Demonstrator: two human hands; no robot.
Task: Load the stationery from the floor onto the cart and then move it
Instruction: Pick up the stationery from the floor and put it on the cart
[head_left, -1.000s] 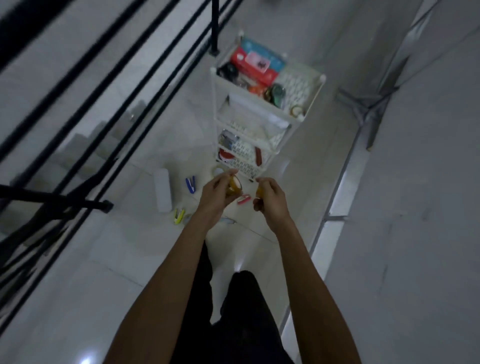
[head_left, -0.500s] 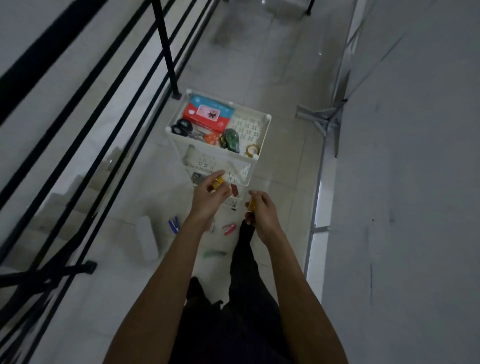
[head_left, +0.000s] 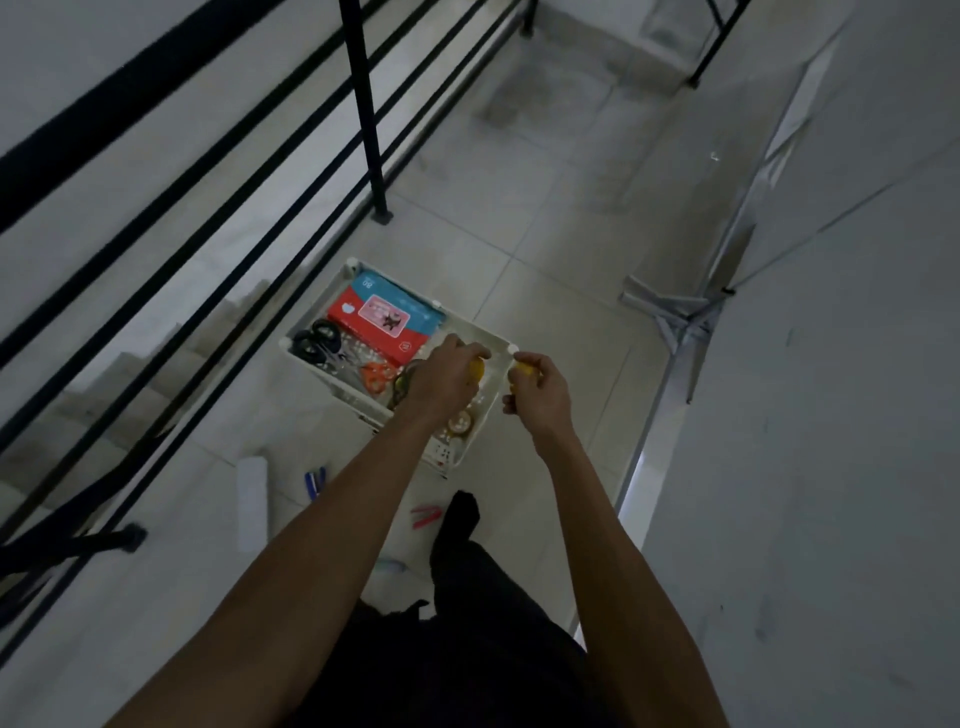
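A white plastic cart (head_left: 332, 387) stands on the tiled floor by the railing. Its top tray holds a red and blue pack (head_left: 382, 319), black scissors (head_left: 314, 340), orange scissors (head_left: 376, 376) and a tape roll (head_left: 460, 422). My left hand (head_left: 441, 382) is over the top tray, closed on a small yellow item (head_left: 477, 370). My right hand (head_left: 537, 395) hovers at the tray's right corner, closed on another small yellow item (head_left: 522, 370). On the floor lie a blue stapler (head_left: 314, 480), a red clip (head_left: 426, 515), a white box (head_left: 252, 501) and a pale tube (head_left: 389, 567).
A black metal railing (head_left: 363, 109) runs along the left, with stairs below it. A grey wall (head_left: 831, 364) and a folded metal stand (head_left: 675, 317) are on the right. My dark-clothed leg (head_left: 457, 530) stands just behind the cart.
Both hands have risen from near the floor to the cart's top tray, each still holding its yellow item. The view has moved closer, over the cart.
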